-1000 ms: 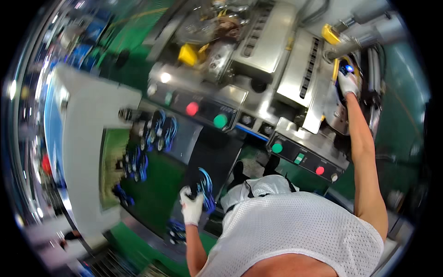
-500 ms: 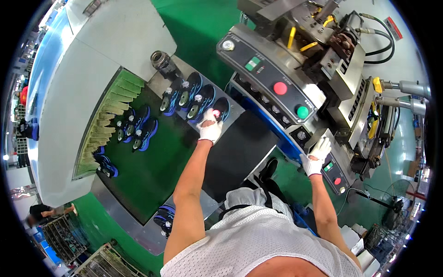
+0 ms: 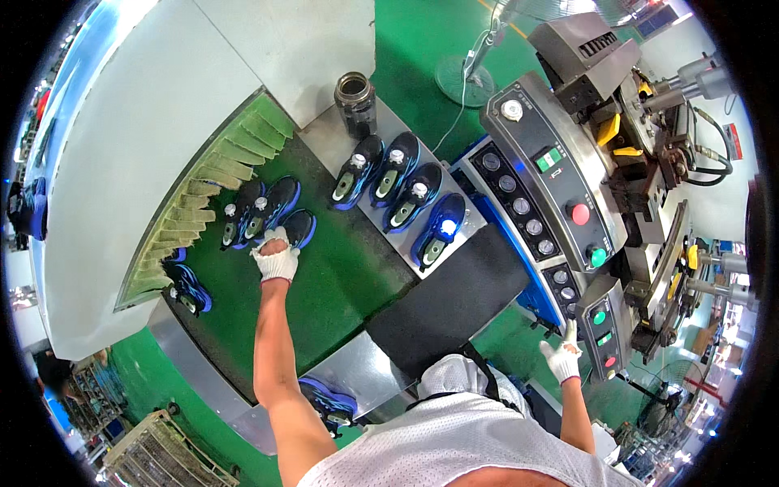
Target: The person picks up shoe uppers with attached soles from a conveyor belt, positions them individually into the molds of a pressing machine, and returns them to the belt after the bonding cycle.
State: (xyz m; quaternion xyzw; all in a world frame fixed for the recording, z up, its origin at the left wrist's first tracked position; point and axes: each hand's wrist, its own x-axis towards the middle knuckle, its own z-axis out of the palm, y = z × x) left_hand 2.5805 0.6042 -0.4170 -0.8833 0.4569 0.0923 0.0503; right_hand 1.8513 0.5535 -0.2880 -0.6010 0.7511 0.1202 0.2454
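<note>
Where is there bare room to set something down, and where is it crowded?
Bare: the black mat, between the green belt and the blue machine edge; the belt right of the left hand. Crowded: the metal ledge, holding four shoes; the belt beside the curtain.

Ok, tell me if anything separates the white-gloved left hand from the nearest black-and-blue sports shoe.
Nothing visible does: the left hand overlaps the shoe on the flat green belt. A similar shoe lies beside it, not between.
</note>
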